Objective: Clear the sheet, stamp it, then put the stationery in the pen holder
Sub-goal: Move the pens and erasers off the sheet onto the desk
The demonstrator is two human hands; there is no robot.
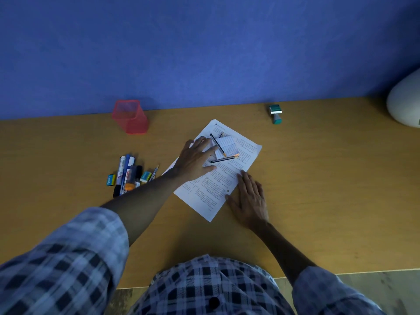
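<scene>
A printed white sheet (218, 183) lies at an angle on the wooden desk (318, 178). Two dark pencils (218, 144) and a small white card (227, 147) rest on its upper part. My left hand (195, 159) lies flat on the sheet, fingers spread, fingertips beside the pencils. My right hand (250, 198) rests flat on the sheet's right edge, holding nothing. A red mesh pen holder (130, 116) stands at the back left by the wall. A green stamp (275, 113) lies at the back right.
A heap of markers, pens and erasers (130, 173) lies on the desk left of the sheet. A white rounded object (406, 103) sits at the far right edge. A blue wall (204, 53) bounds the desk's back.
</scene>
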